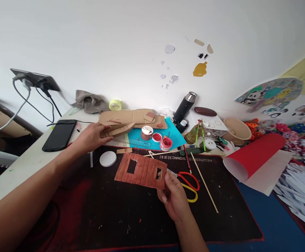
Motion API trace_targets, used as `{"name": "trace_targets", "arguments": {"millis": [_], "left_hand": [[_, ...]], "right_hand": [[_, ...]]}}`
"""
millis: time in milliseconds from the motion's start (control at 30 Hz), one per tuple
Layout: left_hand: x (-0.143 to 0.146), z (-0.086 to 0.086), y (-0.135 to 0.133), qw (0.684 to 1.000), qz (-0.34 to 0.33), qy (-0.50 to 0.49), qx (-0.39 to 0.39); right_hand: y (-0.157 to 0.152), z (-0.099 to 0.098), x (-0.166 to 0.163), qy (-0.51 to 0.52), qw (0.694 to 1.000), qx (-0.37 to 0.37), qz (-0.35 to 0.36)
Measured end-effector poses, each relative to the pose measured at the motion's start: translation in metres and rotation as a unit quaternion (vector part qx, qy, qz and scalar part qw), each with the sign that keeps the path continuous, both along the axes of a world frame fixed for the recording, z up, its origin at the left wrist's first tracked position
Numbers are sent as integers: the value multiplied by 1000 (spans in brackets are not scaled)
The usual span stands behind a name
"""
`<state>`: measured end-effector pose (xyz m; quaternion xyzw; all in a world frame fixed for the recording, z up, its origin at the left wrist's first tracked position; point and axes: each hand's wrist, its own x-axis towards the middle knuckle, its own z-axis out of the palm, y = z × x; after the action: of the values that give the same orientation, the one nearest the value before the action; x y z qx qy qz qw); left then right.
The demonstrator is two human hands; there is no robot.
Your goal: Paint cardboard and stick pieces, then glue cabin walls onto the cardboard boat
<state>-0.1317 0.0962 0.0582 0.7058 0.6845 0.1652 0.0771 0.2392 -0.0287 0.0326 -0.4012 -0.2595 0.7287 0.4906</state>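
At far left, one cable from the wall socket [36,79] runs out past the edge of view, and a dark gap below it is too dim to make out. Your left forearm enters cut off at that side, above the elbow or below it you cannot tell, and reaches forward past the phone [59,135]. Your left hand [92,135] is palm down, its thumb and fingers closed about the left end of a cardboard strip [122,130]; the hand hides that end, and some fingertips are out of sight. A white lid [108,159] lies near it on the dark mat [131,217].

Centre, the red-brown panel [145,170] with two cut-out openings is raised above the mat, tilted toward you. Your right hand [174,197] pinches its right end, thumb on the front, the other fingers partly behind; a fingertip shows through the right opening. Your right forearm is cut off at the bottom. Panel and hand cover part of the scissors [197,182], just beside a thin stick [204,182]. Farther right, white paper strips [299,189] run past the edge.
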Motion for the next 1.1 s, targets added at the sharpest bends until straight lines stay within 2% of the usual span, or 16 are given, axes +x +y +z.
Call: {"name": "trace_targets", "arguments": {"millis": [167, 200, 300, 467, 633, 733, 800, 867, 1033, 1100], "left_hand": [[-22, 29, -38, 992, 102, -34, 72], [-23, 32, -49, 990, 103, -45, 85], [-12, 30, -83, 994, 21, -59, 94], [39, 8, -124, 986, -152, -75, -11], [81, -8, -144, 969, -236, -68, -33], [88, -10, -150, 965, -254, -57, -21], [83, -4, -146, 963, -261, -69, -15], [70, 6, -134, 965, -241, -99, -9], [24, 38, -88, 992, -39, -119, 5], [16, 47, -79, 992, -18, -127, 5]], "right_hand": [[1, 2, 0, 8, 1000, 5, 6], [1, 2, 0, 11, 1000, 5, 8], [1, 2, 2, 19, 1000, 1, 6], [1, 1, 8, 39, 999, 17, -3], [-2, 2, 12, 20, 1000, 18, -9], [-5, 3, 11, 3, 1000, 17, -3], [-7, 4, 10, -7, 1000, 17, 0], [-9, 5, 9, -20, 1000, 16, 4], [-14, 2, 7, -50, 998, 23, 10], [-16, 1, 7, -64, 998, 18, -4]]}}
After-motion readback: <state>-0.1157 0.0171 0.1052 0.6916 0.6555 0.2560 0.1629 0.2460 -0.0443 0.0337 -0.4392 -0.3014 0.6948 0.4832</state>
